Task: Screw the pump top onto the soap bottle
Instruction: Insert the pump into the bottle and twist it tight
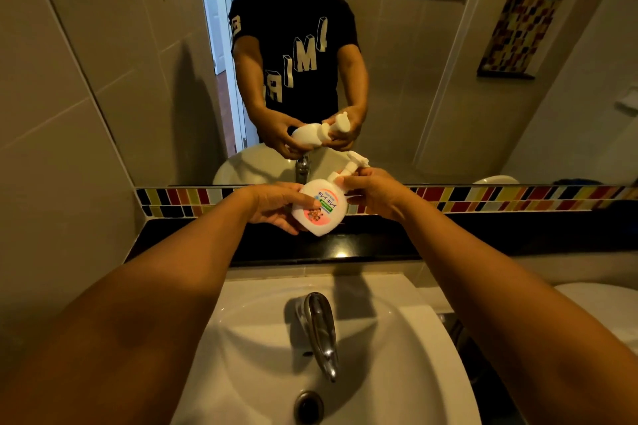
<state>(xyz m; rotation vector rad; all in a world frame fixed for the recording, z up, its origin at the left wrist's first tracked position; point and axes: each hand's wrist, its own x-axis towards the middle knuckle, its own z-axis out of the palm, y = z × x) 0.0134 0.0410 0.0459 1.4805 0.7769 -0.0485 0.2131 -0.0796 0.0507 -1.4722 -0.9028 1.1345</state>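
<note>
A white soap bottle with a pink and green label is held tilted to the right, above the black counter. My left hand wraps its body from the left, thumb across the label. The white pump top sits at the bottle's neck, nozzle pointing up and right. My right hand grips the pump's collar with thumb and fingers. The mirror shows both hands and the bottle from the other side.
A white sink with a chrome tap lies below my arms. A black counter ledge and a band of coloured tiles run under the mirror. A white object sits at the right edge.
</note>
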